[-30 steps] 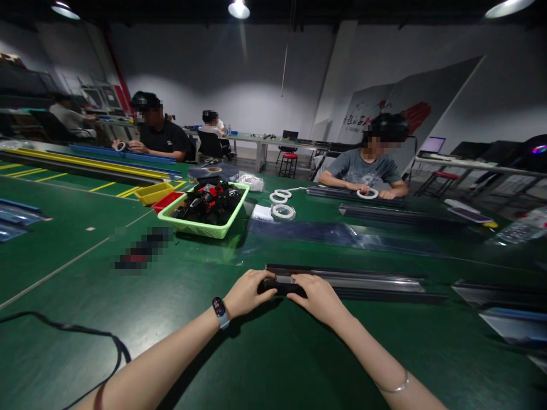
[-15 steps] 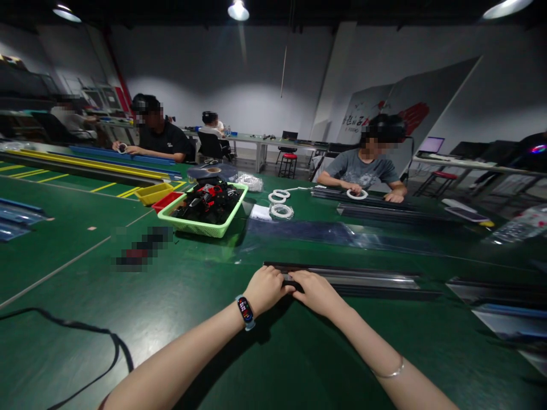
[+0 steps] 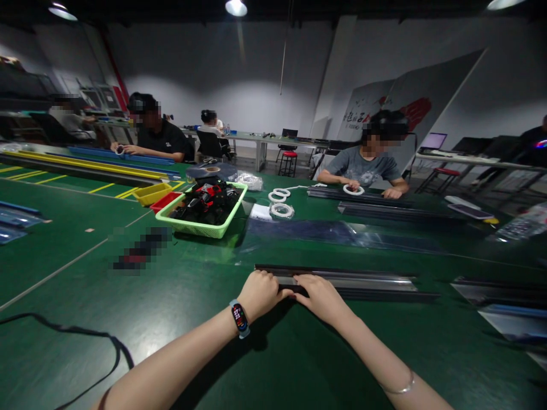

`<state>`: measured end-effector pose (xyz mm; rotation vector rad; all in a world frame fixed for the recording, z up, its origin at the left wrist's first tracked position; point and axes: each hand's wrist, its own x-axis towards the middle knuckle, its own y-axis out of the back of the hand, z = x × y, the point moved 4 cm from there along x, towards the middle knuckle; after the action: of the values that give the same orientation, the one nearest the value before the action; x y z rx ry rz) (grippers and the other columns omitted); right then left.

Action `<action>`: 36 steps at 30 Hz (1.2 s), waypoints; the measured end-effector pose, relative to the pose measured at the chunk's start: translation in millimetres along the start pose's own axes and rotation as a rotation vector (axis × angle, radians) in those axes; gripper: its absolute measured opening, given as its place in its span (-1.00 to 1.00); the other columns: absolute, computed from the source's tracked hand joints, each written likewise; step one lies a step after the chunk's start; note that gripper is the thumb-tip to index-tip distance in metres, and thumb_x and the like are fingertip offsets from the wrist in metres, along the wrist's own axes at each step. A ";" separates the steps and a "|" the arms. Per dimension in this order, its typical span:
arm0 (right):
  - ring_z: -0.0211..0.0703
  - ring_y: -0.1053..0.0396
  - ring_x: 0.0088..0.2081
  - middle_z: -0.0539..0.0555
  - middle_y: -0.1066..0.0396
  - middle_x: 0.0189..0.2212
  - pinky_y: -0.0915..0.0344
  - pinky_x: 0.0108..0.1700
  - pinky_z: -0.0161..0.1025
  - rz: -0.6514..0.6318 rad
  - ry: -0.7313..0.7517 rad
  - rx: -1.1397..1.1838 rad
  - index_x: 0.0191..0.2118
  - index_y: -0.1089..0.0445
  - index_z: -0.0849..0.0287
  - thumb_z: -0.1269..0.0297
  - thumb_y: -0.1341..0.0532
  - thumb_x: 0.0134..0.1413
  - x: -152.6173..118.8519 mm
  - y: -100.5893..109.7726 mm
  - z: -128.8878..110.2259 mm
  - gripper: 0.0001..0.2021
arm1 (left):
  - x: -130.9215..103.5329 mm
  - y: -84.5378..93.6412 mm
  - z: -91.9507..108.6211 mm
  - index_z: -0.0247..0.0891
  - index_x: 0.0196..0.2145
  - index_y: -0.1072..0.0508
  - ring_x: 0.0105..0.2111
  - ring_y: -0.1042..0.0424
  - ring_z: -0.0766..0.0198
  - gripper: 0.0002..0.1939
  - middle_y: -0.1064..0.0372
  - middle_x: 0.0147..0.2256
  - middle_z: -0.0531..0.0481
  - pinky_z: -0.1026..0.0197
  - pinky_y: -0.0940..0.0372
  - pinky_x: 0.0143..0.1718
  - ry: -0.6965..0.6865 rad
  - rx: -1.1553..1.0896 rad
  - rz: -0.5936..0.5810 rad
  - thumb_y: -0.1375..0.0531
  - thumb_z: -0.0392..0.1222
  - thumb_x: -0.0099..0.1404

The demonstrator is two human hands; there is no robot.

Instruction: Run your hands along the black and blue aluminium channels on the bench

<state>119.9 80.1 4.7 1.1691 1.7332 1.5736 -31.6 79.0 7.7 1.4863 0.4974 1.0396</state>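
A long dark channel-shaped profile (image 3: 367, 283) with a pale, shiny inner face lies lengthwise on the green table in front of me. At its left end, my left hand (image 3: 260, 293) is closed over it, fingers curled across the top and thumb pointing right along the near side. Close beside it, my right hand (image 3: 320, 296) grips the same profile, with its fingertips on the inner face and its thumb on the near edge. The two thumbs almost meet. What lies under the fingers is hidden.
Beyond the profile lies clear plastic film (image 3: 307, 232). A green basket (image 3: 205, 229) of black and red parts stands left of it, near white tape rolls (image 3: 281, 210). More profiles (image 3: 491, 293) lie at right. Across the table, a co-worker (image 3: 363, 165) handles a white roll.
My left hand has shifted slightly left along the profile, widening the gap between my hands. My right hand has barely moved. The view has turned a little.
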 end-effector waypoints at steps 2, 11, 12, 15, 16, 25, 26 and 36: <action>-0.07 -0.31 -0.12 0.15 -0.38 -0.16 -0.21 -0.08 -0.17 -0.010 0.002 0.004 -0.07 -0.30 0.17 0.14 -0.12 -0.01 1.2 -0.8 -0.2 -0.63 | 3.9 -2.2 6.8 -0.38 -0.48 -0.39 -0.40 -0.36 0.12 -0.43 -0.36 -0.48 -0.20 0.12 -0.22 -0.35 -0.013 -0.007 0.015 0.13 0.18 0.23; -0.08 -0.32 -0.15 0.15 -0.39 -0.20 -0.24 -0.13 -0.17 0.028 0.034 0.001 -0.13 -0.33 0.15 0.04 -0.07 0.03 -1.5 4.9 -3.3 -0.64 | 6.8 -9.6 11.7 -0.39 -0.47 -0.38 -0.38 -0.35 0.12 -0.40 -0.34 -0.48 -0.20 0.15 -0.23 -0.38 -0.082 0.003 0.007 0.15 0.21 0.21; -0.08 -0.32 -0.16 0.15 -0.39 -0.20 -0.24 -0.13 -0.16 0.043 0.038 -0.004 -0.13 -0.33 0.16 0.03 -0.06 0.03 -3.1 6.2 -3.3 -0.63 | 6.0 -9.5 10.6 -0.39 -0.46 -0.38 -0.38 -0.35 0.13 -0.41 -0.35 -0.47 -0.20 0.15 -0.23 -0.37 -0.086 0.003 0.006 0.15 0.20 0.22; -0.09 -0.33 -0.17 0.14 -0.39 -0.21 -0.24 -0.13 -0.16 0.072 0.029 -0.025 -0.15 -0.34 0.16 0.04 -0.07 0.02 -7.9 10.5 -0.5 -0.64 | 2.2 -7.9 6.1 -0.38 -0.46 -0.38 -0.39 -0.36 0.15 -0.44 -0.36 -0.47 -0.19 0.16 -0.23 -0.36 -0.094 0.001 0.004 0.13 0.18 0.23; -0.09 -0.33 -0.18 0.13 -0.39 -0.22 -0.24 -0.14 -0.16 0.074 0.021 -0.029 -0.16 -0.35 0.16 0.03 -0.08 0.01 -9.3 11.6 1.1 -0.64 | 0.3 -7.0 4.0 -0.38 -0.46 -0.38 -0.39 -0.36 0.15 -0.45 -0.36 -0.47 -0.19 0.16 -0.23 -0.35 -0.095 0.000 0.003 0.12 0.17 0.24; -0.08 -0.33 -0.17 0.13 -0.40 -0.21 -0.23 -0.12 -0.17 0.053 0.020 -0.020 -0.15 -0.35 0.15 0.04 -0.13 -0.03 -9.1 7.5 0.9 -0.64 | -10.5 3.3 -6.6 -0.36 -0.44 -0.38 -0.35 -0.35 0.15 -0.53 -0.36 -0.45 -0.18 0.15 -0.21 -0.32 -0.052 -0.006 0.014 0.07 0.11 0.23; -0.07 -0.33 -0.16 0.14 -0.40 -0.21 -0.23 -0.12 -0.17 0.050 0.019 -0.022 -0.15 -0.35 0.15 0.05 -0.13 -0.03 -8.4 7.2 0.3 -0.64 | -8.8 3.8 -4.0 -0.36 -0.44 -0.38 -0.35 -0.34 0.15 -0.53 -0.36 -0.45 -0.18 0.15 -0.21 -0.33 -0.051 -0.006 0.018 0.07 0.12 0.23; -0.04 -0.34 -0.18 0.17 -0.41 -0.24 -0.22 -0.14 -0.19 -0.073 -0.038 -0.069 -0.16 -0.35 0.20 0.29 -0.16 -0.12 -0.7 9.4 -4.9 -0.69 | 6.5 -6.0 14.6 -0.37 -0.48 -0.40 -0.41 -0.33 0.15 -0.41 -0.34 -0.50 -0.18 0.16 -0.20 -0.39 -0.095 0.046 0.011 0.15 0.20 0.23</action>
<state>118.5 76.6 14.6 1.0833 1.6652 1.5455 -14.8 77.3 5.5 1.5728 0.4487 0.9668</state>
